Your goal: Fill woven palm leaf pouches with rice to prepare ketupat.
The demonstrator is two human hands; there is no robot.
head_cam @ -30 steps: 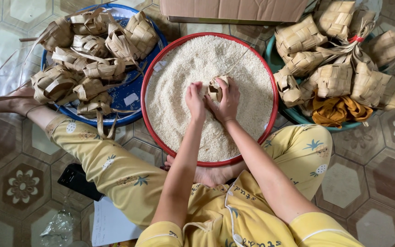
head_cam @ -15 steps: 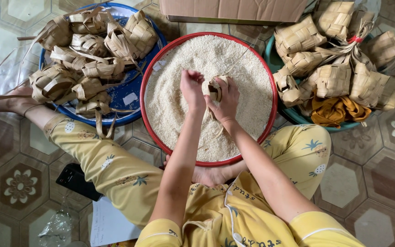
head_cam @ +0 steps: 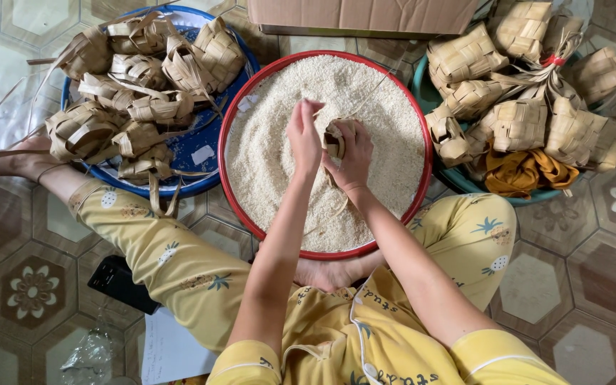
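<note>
A small woven palm-leaf pouch [head_cam: 335,137] is held in the right hand [head_cam: 354,153], whose fingers are curled closed around its lower part, over the middle of the red-rimmed basin of raw rice [head_cam: 240,114]. The left hand [head_cam: 304,135] is set just beside it on the left, fingertips pinched together at the pouch's upper edge; whether grains are held there cannot be told. The pouch's long axis appears to run away from the body, its opening turned toward the left hand. Both hands are equally near. Open rice is left toward the basin's far rim. The blue tray of empty woven casings [head_cam: 201,153] touches the basin's left rim; the teal basin of plump pouches [head_cam: 458,178] lies at its right rim.
</note>
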